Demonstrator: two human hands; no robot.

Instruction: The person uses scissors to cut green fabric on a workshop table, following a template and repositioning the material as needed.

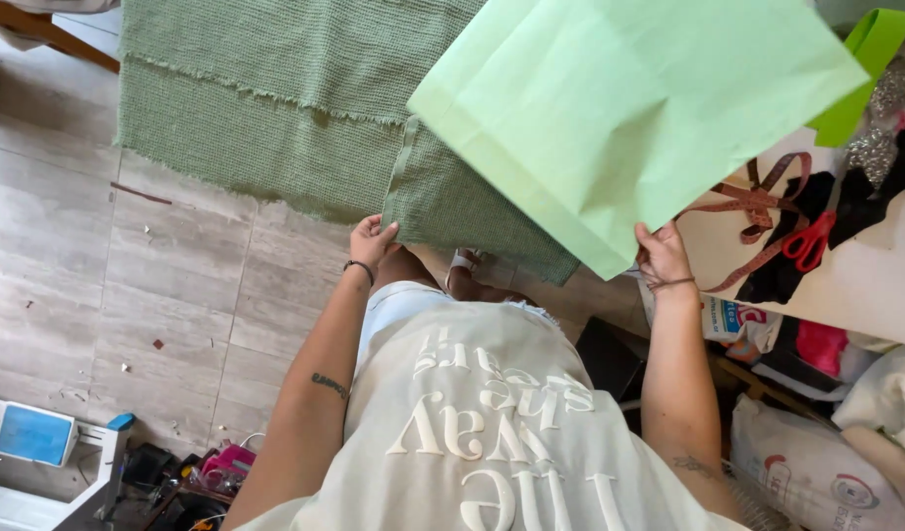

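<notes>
My left hand [372,239] pinches the lower corner of a dark green woven cloth [275,108] that hangs in front of me, with frayed edges. My right hand [663,254] grips the bottom corner of a large light green fabric sheet [619,108], which is lifted and overlaps the woven cloth. A bright green strip [865,69] sticks out at the sheet's upper right. Below both hands I see my cream shirt with raised lettering and my sandalled foot [464,270].
Grey wood-look floor [128,295] lies on the left with small scraps. On the right a table [865,285] holds red scissors [809,241], patterned ribbon, black and glittery fabrics. Bags and sacks [816,472] sit beneath. A blue-and-white item [39,438] is at lower left.
</notes>
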